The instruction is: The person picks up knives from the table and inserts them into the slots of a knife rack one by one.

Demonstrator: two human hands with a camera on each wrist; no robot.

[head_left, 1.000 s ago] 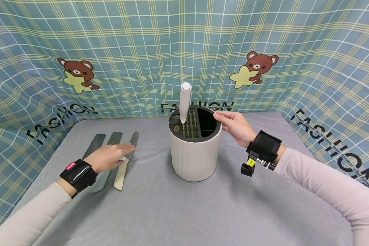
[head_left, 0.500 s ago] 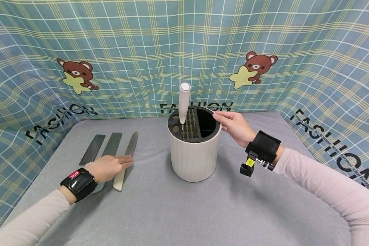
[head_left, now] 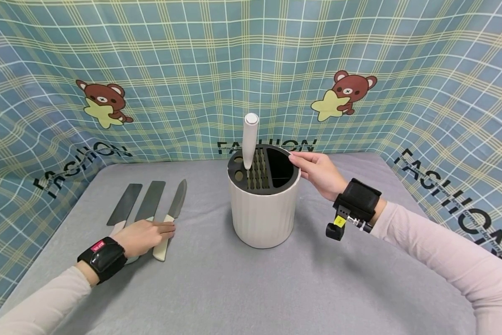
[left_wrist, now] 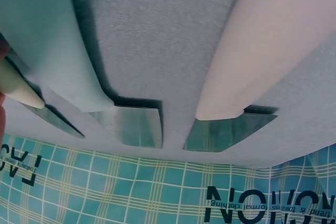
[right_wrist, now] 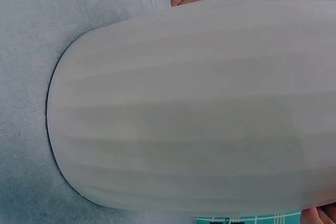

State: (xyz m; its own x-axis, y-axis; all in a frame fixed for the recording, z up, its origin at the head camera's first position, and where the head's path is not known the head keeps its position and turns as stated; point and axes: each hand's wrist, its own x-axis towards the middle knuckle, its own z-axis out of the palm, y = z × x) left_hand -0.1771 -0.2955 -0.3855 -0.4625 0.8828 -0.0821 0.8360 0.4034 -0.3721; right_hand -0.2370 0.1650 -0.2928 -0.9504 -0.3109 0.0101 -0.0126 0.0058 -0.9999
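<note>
My left hand (head_left: 143,237) pinches the cream handle of a small pointed knife (head_left: 177,203) lying on the table; in the left wrist view, fingertips lie on both sides of that handle (left_wrist: 18,85). Under the palm is the handle of a green-handled knife (left_wrist: 52,40), its broad blade (head_left: 152,197) pointing away. My right hand (head_left: 321,176) grips the right rim of a white ribbed knife holder (head_left: 263,221), thumb on top and fingers against the outside. Upright in its black slotted top (head_left: 259,186) stands a white handle (head_left: 250,139) with a thin metal part entering the slots.
Left of the green-handled knife lies a third knife (head_left: 125,202) with a pale pink handle (left_wrist: 262,40). Grey cloth (head_left: 276,288) covers the table. A checked curtain (head_left: 171,70) with printed bears rises behind and at both sides.
My left hand has come down and back from over the small knife's blade to its cream handle, and its fingers have closed there. The right hand stays on the holder's rim.
</note>
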